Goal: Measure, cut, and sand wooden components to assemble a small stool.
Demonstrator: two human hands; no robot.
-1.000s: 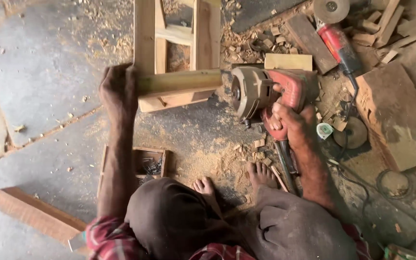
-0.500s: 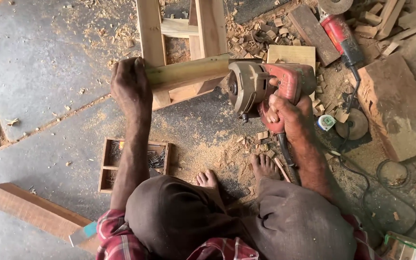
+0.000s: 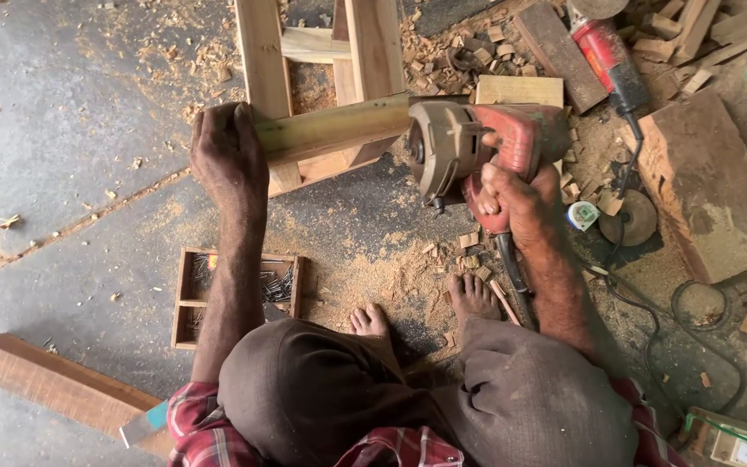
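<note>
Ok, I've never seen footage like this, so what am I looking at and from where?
The one view comes from a camera on the person's head, looking straight down at their knees and bare feet. The left hand presses the end of a wooden bar lying across a wooden frame. The right hand keeps a grip on a red power tool set against the bar's other end. On the stone floor lie sawdust, wood offcuts, a small tray of nails, a plank and a second red tool.

Pale wooden bar (image 3: 330, 130) lying near-level across a wooden frame (image 3: 365, 52), right end against a red and grey power tool (image 3: 469, 147), on dusty floor.
</note>
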